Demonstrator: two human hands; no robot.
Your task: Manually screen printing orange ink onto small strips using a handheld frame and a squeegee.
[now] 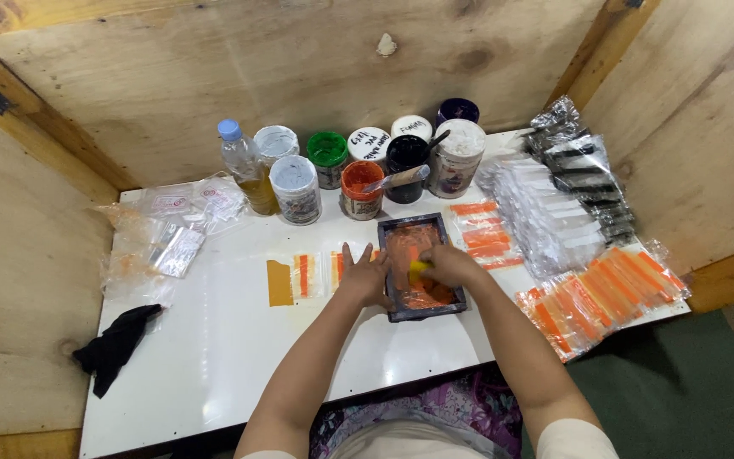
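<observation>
Nearest to me I see both forearms reaching out over a white table (239, 340), its front edge close to the lap, where a patterned purple cloth shows; a green floor lies to the right of the table; the left hand (365, 276) lies flat with fingers spread, pressing on the left edge of a small dark frame (422, 266) whose inside is smeared orange; the right hand (450, 265) is inside the frame with fingers curled shut around a small yellow tool (419, 271), though I cannot make out what kind of tool it is, as the hand covers most of it; the frame sits near the middle of the table, slightly right; just left of it lie small clear packets with orange stripes (303, 275) and an ochre patch; a black rag (116, 344) lies near the left edge; to the right are heaps of orange-striped packets (605, 297) and, farther back, stacks of clear and dark packets (567, 191); at the left are loose plastic bags (167, 229); behind the frame stands a row of paint jars (363, 166), an orange one with a stick resting across it, and a plastic bottle (244, 166) of yellowish liquid; plywood walls (299, 59) close in the back and both sides.
</observation>
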